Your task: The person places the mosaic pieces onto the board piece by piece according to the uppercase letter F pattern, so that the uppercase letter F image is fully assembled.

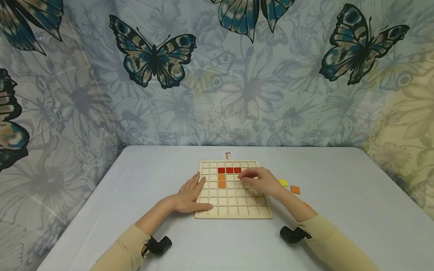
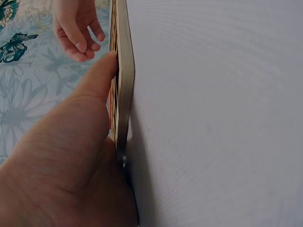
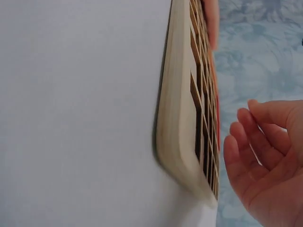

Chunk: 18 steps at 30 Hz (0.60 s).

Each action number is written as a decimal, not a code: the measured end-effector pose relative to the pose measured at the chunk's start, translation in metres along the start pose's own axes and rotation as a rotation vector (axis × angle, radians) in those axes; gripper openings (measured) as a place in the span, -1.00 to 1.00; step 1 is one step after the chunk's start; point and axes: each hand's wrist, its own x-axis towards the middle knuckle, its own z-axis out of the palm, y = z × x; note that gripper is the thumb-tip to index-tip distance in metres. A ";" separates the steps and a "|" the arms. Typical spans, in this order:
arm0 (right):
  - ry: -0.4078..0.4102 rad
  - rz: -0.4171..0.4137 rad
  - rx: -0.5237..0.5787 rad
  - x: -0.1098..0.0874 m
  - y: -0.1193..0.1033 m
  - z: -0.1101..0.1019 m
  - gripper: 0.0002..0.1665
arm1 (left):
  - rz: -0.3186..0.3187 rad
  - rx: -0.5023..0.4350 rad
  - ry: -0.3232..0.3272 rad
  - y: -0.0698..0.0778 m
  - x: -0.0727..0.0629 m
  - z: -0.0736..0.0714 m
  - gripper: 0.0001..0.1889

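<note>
Red tiles (image 1: 229, 170), two orange tiles (image 1: 222, 184) seated in grid board (image 1: 234, 215), mid-frame; yellow tile (image 1: 283, 182), loose orange tiles (image 1: 295, 189) unplaced, right. Left hand (image 1: 188, 196): fingers spread; right hand (image 1: 262, 181): loosely curled, empty.

Soft, even light in the head view; dimmer, greyer wrist views; faint shadow beside the board (image 2: 126, 66)

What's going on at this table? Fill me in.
A person's left hand rests on a wooden grid board while the right hand, seemingly empty, hovers over it. Three red tiles form a row, with two orange tiles below the leftmost. A small grid card lies behind; loose tiles lie to the right.
</note>
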 end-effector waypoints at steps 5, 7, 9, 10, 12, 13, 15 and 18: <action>0.023 0.041 0.007 -0.011 0.009 -0.019 -0.81 | 0.001 0.007 0.000 -0.004 0.002 0.003 0.10; 0.032 0.058 0.004 -0.016 0.012 -0.025 -0.79 | 0.004 0.003 0.007 -0.008 0.004 0.006 0.12; 0.041 0.072 -0.010 -0.021 0.015 -0.031 -0.78 | 0.003 0.010 0.010 -0.012 0.005 0.009 0.13; 0.044 0.073 -0.020 -0.023 0.016 -0.034 -0.77 | 0.004 0.008 0.014 -0.012 0.005 0.009 0.13; 0.053 0.060 -0.041 -0.027 0.019 -0.039 -0.76 | 0.005 0.005 0.015 -0.012 0.005 0.009 0.13; 0.056 0.059 -0.047 -0.030 0.020 -0.042 -0.76 | 0.005 0.005 0.015 -0.012 0.005 0.009 0.13; 0.068 0.059 -0.068 -0.034 0.025 -0.047 -0.76 | 0.005 0.004 0.014 -0.011 0.004 0.009 0.13; 0.087 0.073 -0.097 -0.043 0.032 -0.053 -0.78 | 0.006 0.006 0.016 -0.011 0.005 0.009 0.13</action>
